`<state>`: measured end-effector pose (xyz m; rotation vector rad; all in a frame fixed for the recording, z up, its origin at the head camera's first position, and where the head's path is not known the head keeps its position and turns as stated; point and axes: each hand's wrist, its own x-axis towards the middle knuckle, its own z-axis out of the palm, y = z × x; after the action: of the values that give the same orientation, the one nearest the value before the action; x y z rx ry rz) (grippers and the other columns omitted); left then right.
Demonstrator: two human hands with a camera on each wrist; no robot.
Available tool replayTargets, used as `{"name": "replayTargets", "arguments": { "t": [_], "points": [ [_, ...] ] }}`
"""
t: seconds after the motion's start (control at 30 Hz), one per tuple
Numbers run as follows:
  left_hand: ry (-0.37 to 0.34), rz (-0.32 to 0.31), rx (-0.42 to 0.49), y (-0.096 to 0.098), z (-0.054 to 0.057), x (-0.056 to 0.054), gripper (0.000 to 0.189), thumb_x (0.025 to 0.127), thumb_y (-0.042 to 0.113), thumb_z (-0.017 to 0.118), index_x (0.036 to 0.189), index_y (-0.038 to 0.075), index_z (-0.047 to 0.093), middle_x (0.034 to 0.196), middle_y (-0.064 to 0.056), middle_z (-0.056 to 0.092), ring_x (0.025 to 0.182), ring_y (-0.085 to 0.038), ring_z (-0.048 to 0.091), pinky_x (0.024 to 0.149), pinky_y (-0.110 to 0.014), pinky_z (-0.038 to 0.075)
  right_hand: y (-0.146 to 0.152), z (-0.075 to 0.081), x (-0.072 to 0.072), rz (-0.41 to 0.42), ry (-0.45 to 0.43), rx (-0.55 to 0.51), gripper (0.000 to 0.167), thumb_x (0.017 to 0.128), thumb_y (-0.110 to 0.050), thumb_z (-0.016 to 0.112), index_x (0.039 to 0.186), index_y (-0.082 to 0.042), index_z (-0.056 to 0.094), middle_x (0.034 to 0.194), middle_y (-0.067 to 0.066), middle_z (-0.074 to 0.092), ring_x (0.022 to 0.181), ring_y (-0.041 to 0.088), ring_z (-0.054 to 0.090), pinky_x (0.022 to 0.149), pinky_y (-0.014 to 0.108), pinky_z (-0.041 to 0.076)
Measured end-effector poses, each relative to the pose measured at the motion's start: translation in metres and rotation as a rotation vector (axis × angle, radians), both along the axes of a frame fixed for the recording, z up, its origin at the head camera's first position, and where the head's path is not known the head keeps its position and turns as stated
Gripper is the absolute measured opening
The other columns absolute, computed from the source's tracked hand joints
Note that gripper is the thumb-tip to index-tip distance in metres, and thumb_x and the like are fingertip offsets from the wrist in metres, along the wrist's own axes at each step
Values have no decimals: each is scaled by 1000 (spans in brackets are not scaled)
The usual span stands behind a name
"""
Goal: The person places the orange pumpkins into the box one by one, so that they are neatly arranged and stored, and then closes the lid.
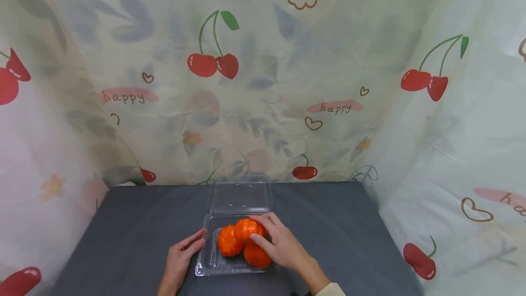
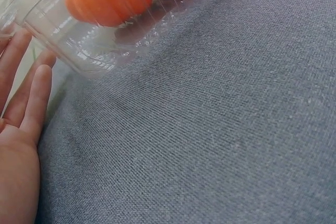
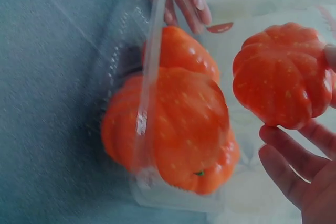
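The step in hand appears to be handling one ribbed pumpkin (image 3: 283, 74) at the clear container (image 1: 211, 264): the right hand (image 1: 283, 243) pinches it between thumb and fingers, over the other pumpkins (image 1: 229, 242) lying inside. The left hand (image 1: 181, 259) has a spread grip, its straight fingers touching the container's left wall and likely steadying it. The next move seems to call for a firm pinch on the smooth skin and enough height to pass the thin rim without knocking a neighbor. The lid (image 1: 240, 198) lies swung back near the curtain (image 1: 263, 104), leaving little room behind; the gray counter (image 1: 337, 232) offers plenty to either side. How close the held pumpkin sits to those beneath is hard to judge, since the right hand hides part of them.
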<state>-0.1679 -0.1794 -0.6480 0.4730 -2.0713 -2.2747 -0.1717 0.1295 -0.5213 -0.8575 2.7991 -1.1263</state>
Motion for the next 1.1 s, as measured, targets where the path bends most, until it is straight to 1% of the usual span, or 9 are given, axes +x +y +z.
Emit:
{"name": "replayTargets", "arguments": {
  "t": [0.1,0.33,0.5,0.6,0.77,0.87,1.0,1.1],
  "points": [
    [6,-3,-7,0,1,1,56,82,21,86,131,2,68,105,20,77,100,3,73,85,-15,57,-4,-3,3,22,9,14,48,103,-55,49,146,-34,52,129,-8,55,107,13,61,90,36,58],
    [6,-6,-34,0,3,1,52,83,21,85,130,4,69,107,18,77,100,2,73,85,-14,57,-15,-13,9,36,84,31,45,103,-54,51,143,-33,55,126,-8,59,105,13,63,90,35,58],
    [-15,-5,-48,1,5,2,53,84,23,85,130,5,69,105,22,77,99,5,72,85,-12,56,-21,-18,12,40,125,49,44,102,-53,54,140,-32,58,125,-7,61,103,15,63,90,37,58],
    [-17,-2,-49,1,6,2,53,84,23,85,130,5,69,105,22,76,99,5,72,84,-12,56,-25,-20,14,35,133,76,43,102,-55,54,139,-33,60,124,-6,61,104,15,61,91,37,55],
    [12,12,-64,0,8,0,52,83,23,85,129,4,70,109,17,77,99,5,72,85,-12,55,-31,-22,16,24,147,103,44,100,-58,54,138,-35,60,122,-6,61,108,14,58,91,37,49],
    [4,10,-71,0,8,0,52,83,24,86,129,5,70,109,19,77,100,7,71,85,-10,54,-33,-21,16,21,168,112,43,99,-58,55,136,-35,62,120,-8,62,107,12,58,92,37,49],
    [-24,8,-66,0,7,1,53,82,26,86,129,7,71,105,23,76,100,8,70,86,-9,53,-35,-21,17,26,199,139,43,100,-58,55,134,-33,64,116,-9,65,106,10,61,94,39,49],
    [-24,7,-63,0,5,2,54,82,26,87,129,6,70,104,23,76,100,8,70,86,-9,53,-35,-21,17,23,200,158,45,100,-58,54,134,-31,65,116,-10,67,107,10,62,95,39,50]
  ]
}}
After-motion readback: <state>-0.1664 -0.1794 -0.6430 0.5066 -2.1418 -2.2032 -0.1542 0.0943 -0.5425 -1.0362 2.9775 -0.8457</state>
